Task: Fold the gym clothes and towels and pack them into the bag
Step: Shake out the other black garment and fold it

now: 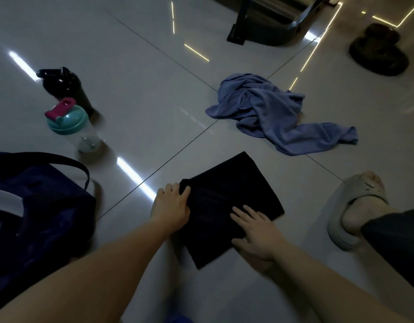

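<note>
The folded black garment [227, 201] lies flat on the tiled floor in front of you. Your right hand [253, 233] presses on its near edge, fingers straight and spread. Your left hand [172, 203] is at its left corner, and the fingers seem to curl round the bunched edge, though the dim light leaves that unsure. The dark blue bag [45, 206] stands to the garment's left, apart from it. The crumpled blue towel [269, 110] lies beyond the garment, and two shaker bottles [68, 122] stand beyond it to the left.
</note>
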`<state>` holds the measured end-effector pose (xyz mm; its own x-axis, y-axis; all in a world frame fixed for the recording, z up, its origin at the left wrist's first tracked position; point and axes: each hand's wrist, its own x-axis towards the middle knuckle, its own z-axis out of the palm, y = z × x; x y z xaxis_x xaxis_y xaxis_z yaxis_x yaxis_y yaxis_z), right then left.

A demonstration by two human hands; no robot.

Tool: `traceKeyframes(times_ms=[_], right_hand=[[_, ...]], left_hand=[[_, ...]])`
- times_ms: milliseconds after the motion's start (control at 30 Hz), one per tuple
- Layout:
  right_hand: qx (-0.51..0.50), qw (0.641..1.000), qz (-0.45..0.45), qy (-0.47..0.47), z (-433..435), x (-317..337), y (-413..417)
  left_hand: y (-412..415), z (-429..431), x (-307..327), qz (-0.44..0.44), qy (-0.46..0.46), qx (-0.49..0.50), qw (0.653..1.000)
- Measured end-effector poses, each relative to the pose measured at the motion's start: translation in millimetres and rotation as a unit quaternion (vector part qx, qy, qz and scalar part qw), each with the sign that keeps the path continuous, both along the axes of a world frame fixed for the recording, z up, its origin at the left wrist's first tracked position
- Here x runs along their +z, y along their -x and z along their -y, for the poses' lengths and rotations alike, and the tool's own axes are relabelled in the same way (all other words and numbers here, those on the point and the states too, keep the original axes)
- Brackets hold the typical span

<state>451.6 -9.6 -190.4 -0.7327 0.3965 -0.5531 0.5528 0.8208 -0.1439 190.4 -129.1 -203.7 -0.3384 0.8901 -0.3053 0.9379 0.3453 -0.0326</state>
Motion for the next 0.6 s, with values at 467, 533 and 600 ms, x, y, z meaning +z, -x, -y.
traceKeyframes(times_ms=[467,533,600], right_hand=[[0.063,0.996,-0.013,-0.062,47,16,11],[0.055,0.996,-0.01,-0.066,52,13,9],[0.045,0.996,-0.004,-0.072,60,11,9]], left_hand=[[2,27,5,0.087,0.03,-0.26,0.961],[1,26,8,0.087,0.031,-0.242,0.966],[-1,22,11,0.079,0.035,-0.232,0.969]])
